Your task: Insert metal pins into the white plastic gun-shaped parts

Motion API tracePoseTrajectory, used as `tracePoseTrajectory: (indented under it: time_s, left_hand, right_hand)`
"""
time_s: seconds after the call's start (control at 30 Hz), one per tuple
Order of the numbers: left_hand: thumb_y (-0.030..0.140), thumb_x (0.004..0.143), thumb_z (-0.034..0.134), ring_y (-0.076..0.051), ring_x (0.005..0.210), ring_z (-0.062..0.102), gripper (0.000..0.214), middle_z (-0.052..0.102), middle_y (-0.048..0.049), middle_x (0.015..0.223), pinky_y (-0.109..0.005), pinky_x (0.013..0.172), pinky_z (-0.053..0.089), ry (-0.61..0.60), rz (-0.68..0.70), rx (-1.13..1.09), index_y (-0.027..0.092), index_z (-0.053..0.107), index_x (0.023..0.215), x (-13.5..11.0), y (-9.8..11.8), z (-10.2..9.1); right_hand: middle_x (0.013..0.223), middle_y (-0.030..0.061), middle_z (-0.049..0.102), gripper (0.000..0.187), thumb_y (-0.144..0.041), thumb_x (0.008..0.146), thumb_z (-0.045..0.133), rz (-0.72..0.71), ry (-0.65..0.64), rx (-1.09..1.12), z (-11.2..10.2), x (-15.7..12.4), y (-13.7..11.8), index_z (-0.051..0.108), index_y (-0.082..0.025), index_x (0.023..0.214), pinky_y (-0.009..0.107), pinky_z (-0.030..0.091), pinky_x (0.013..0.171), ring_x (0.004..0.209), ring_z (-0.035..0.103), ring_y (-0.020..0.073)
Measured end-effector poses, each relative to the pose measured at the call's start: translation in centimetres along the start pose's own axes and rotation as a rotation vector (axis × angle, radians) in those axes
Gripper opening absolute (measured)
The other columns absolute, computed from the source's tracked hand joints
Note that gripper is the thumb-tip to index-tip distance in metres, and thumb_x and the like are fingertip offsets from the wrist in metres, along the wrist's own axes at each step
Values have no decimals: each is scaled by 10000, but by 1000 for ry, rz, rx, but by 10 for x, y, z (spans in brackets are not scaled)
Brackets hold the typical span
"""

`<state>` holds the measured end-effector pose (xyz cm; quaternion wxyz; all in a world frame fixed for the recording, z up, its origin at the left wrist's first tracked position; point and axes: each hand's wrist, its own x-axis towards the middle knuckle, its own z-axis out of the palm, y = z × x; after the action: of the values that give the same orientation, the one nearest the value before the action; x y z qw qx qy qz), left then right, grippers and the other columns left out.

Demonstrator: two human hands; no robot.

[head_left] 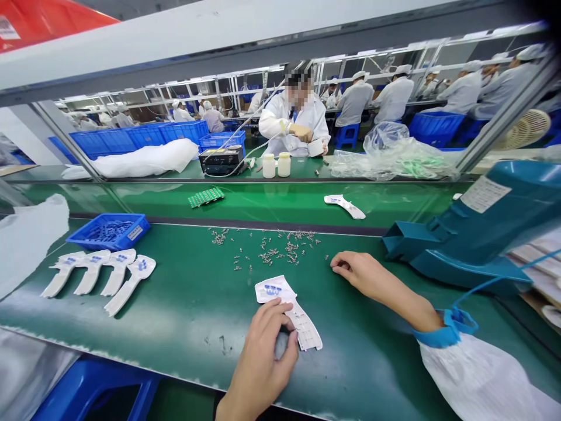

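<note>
Closest by, a green surface (175, 333) carries both arms. The left hand (263, 356) pinches the edge of a white printed card (302, 327), whose long axis runs away from the fingers toward the lower right. The right hand (363, 275), loosely curled and empty, lies further off, nearer the scattered metal bits (276, 251).

Left hand (263, 351) pinching white blue-printed card (302, 327) on green matted worktop (175, 333). Right hand (362, 275) empty, fingers loosely curled on mat, near loose small silver metal parts (272, 248) at 11 o'clock. Four white printed cards (99, 278) at 9 o'clock, blue plastic crate (107, 231) at 10, teal plastic machine housing (456, 234) at 3.
</note>
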<state>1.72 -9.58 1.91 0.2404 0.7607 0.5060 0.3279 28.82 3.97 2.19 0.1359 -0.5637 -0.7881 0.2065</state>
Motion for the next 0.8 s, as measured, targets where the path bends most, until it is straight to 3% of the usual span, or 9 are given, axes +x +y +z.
tracePoseTrajectory:
  time_s: [0.17,0.37,0.5,0.6,0.7,0.8]
  left_hand:
    - [206,920,531,-247,1200,574,88,668,-73,1182,-432,968,530,140,-39,130,250,602,949,-10,-19,-18]
    - [261,933,521,-238,1118,597,91,677,-60,1099,-424,939,521,265,-110,243,242,609,928,-18,-48,-33]
    - [239,930,524,-235,1046,610,84,688,-49,1041,-414,898,509,262,-124,305,236,608,927,-14,-49,-28]
    - [203,926,523,-237,1025,608,95,694,-40,1033,-410,884,490,235,-143,352,234,609,954,-11,-50,-25]
    - [202,930,522,-240,1028,603,109,690,-41,1037,-403,880,484,224,-162,369,231,610,986,-11,-49,-26]
    - [240,950,514,-246,1035,592,180,676,-67,1085,-414,890,486,259,-165,381,214,597,1107,-13,-37,-19]
  right_hand:
    - [931,70,705,229,-240,887,469,-40,15,42,5,1,0,652,-214,1023,320,476,698,804,634,217]
    - [923,55,684,254,-274,896,488,-23,-58,212,-1,-3,-15,583,-198,1120,315,485,705,781,628,188]
    - [913,43,689,256,-342,907,538,-89,-259,422,-6,-9,-40,565,-203,1120,311,502,736,810,637,183]
    - [900,32,715,223,-285,904,547,-178,-457,474,-10,-12,-67,570,-212,1113,286,492,709,807,652,179]
    - [873,16,720,200,-206,876,555,-261,-576,367,-14,-9,-94,593,-230,1071,260,439,629,761,633,174]
    - [862,25,696,207,-166,850,558,-312,-613,167,-16,-2,-112,606,-229,1041,255,381,594,778,608,191]
